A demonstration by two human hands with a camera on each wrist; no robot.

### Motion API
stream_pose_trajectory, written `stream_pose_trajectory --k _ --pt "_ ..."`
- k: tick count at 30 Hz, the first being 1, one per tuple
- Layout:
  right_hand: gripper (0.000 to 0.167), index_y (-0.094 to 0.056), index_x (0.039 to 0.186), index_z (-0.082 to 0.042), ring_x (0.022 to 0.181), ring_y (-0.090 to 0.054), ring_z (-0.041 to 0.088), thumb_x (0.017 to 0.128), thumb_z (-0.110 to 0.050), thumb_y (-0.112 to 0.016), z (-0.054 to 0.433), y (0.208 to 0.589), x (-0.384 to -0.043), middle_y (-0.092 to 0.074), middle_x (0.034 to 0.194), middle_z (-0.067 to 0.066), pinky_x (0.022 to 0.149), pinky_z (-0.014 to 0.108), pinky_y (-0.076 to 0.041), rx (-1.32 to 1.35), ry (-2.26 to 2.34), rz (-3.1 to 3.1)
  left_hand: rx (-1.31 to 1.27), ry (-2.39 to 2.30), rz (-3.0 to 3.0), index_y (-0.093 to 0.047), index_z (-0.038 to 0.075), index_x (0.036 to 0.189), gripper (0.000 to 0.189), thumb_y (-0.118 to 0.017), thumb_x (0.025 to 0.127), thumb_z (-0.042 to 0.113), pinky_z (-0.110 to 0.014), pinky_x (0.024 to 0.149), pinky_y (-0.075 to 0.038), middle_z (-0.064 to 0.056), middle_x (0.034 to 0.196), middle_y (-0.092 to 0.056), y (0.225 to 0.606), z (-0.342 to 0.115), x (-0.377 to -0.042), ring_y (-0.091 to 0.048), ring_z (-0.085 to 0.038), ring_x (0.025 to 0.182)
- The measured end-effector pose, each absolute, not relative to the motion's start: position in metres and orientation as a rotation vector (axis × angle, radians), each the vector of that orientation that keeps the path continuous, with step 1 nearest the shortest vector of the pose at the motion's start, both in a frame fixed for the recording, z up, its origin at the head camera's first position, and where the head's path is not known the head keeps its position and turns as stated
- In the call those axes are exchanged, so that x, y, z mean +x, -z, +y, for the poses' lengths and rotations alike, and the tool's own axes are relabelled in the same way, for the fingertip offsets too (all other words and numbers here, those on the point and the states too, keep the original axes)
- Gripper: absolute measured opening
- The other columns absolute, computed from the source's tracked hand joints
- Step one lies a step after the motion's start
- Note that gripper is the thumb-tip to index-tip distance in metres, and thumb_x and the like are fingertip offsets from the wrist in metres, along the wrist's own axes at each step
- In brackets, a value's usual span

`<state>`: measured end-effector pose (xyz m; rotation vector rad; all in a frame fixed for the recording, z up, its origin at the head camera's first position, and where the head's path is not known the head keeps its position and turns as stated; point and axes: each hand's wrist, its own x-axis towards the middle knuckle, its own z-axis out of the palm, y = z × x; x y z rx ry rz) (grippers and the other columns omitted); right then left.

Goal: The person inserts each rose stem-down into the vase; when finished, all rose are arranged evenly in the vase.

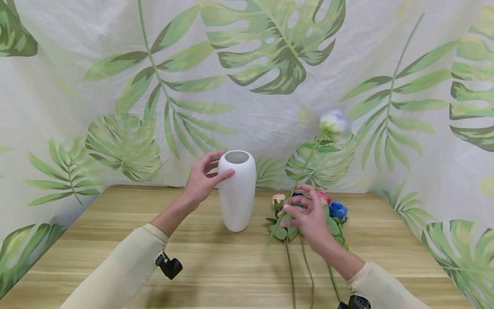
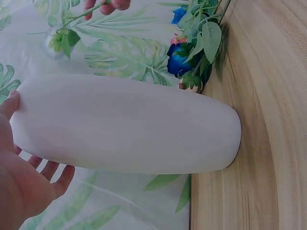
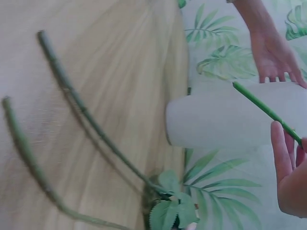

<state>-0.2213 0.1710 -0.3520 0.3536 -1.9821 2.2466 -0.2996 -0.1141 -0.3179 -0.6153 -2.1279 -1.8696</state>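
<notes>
A tall white vase (image 1: 237, 193) stands upright on the wooden table. My left hand (image 1: 203, 178) grips it near the mouth, the thumb on the front and the fingers round the far side. To the right of the vase, my right hand (image 1: 310, 219) pinches the green stem (image 3: 259, 104) of a white artificial flower (image 1: 333, 122). Its blurred bloom points up and away, and the cut end of the stem slants down toward the table. Below that hand lie several more artificial flowers, among them a blue one (image 1: 338, 210) and a cream one (image 1: 278, 200).
Bare stems (image 1: 290, 274) of the lying flowers run toward the table's near edge. Behind the wooden table (image 1: 115, 240) hangs a leaf-printed cloth (image 1: 262, 120). Each forearm wears a black wrist camera (image 1: 168, 265).
</notes>
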Motion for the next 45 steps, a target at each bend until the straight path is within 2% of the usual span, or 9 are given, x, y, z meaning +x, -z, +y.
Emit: stream_pose_trajectory --k 5,8,14,17,27,37,45 --pt "0.045 -0.041 0.130 -0.010 0.078 -0.069 0.018 0.098 0.016 -0.057 0.171 0.340 -0.226 -0.055 0.094 0.007 0.069 0.046 -0.064 0.294 -2.210 -1.886 -0.622 1.858 -2.118 -0.054 -0.001 0.143 0.054 -0.075 0.093 0.003 -0.057 0.107 -0.046 -0.019 0.143 -0.057 0.320 -0.115 -0.299 -0.057 -0.036 0.131" --pt "0.046 -0.041 0.133 -0.012 0.083 -0.067 0.018 0.099 0.013 -0.058 0.171 0.333 -0.230 -0.055 0.094 0.005 0.072 0.046 -0.064 0.266 -2.191 -1.852 -0.624 1.851 -2.115 -0.055 -0.002 0.142 0.054 -0.075 0.093 0.003 -0.054 0.106 -0.048 -0.019 0.143 -0.058 0.320 -0.116 -0.299 -0.058 -0.035 0.130" --pt "0.043 -0.041 0.131 -0.016 0.085 -0.072 0.023 0.101 0.009 -0.058 0.170 0.324 -0.237 -0.057 0.093 0.005 0.072 0.046 -0.064 0.249 -2.193 -1.767 -0.633 1.844 -2.103 -0.056 -0.002 0.140 0.053 -0.076 0.091 0.002 -0.049 0.103 -0.052 -0.019 0.142 -0.059 0.318 -0.115 -0.300 -0.059 -0.034 0.129" --pt "0.042 -0.041 0.129 -0.016 0.085 -0.072 0.026 0.100 0.009 -0.059 0.168 0.322 -0.240 -0.058 0.093 0.005 0.072 0.047 -0.064 0.255 -2.182 -1.730 -0.637 1.847 -2.100 -0.056 -0.003 0.140 0.053 -0.076 0.091 0.001 -0.048 0.102 -0.052 -0.019 0.142 -0.058 0.318 -0.114 -0.301 -0.059 -0.035 0.129" --pt "0.042 -0.040 0.131 -0.012 0.078 -0.073 0.021 0.100 0.010 -0.058 0.159 0.316 -0.246 -0.059 0.091 0.006 0.070 0.046 -0.064 0.261 -2.193 -1.626 -0.641 1.850 -2.102 -0.057 -0.003 0.139 0.052 -0.076 0.091 0.001 -0.051 0.102 -0.052 -0.019 0.141 -0.059 0.318 -0.114 -0.301 -0.059 -0.037 0.129" --pt "0.041 -0.044 0.131 -0.013 0.078 -0.072 0.021 0.100 0.009 -0.059 0.154 0.316 -0.251 -0.057 0.092 0.006 0.068 0.043 -0.064 0.258 -2.207 -1.552 -0.643 1.842 -2.116 -0.056 -0.002 0.140 0.052 -0.076 0.091 0.002 -0.053 0.103 -0.051 -0.018 0.143 -0.058 0.318 -0.115 -0.301 -0.059 -0.034 0.129" --pt "0.043 -0.043 0.134 -0.014 0.082 -0.072 0.024 0.101 0.007 -0.060 0.151 0.314 -0.254 -0.055 0.095 0.007 0.068 0.046 -0.064 0.247 -2.222 -1.522 -0.627 1.844 -2.118 -0.056 -0.002 0.141 0.054 -0.076 0.091 0.001 -0.051 0.104 -0.052 -0.018 0.143 -0.058 0.318 -0.115 -0.301 -0.059 -0.034 0.129"
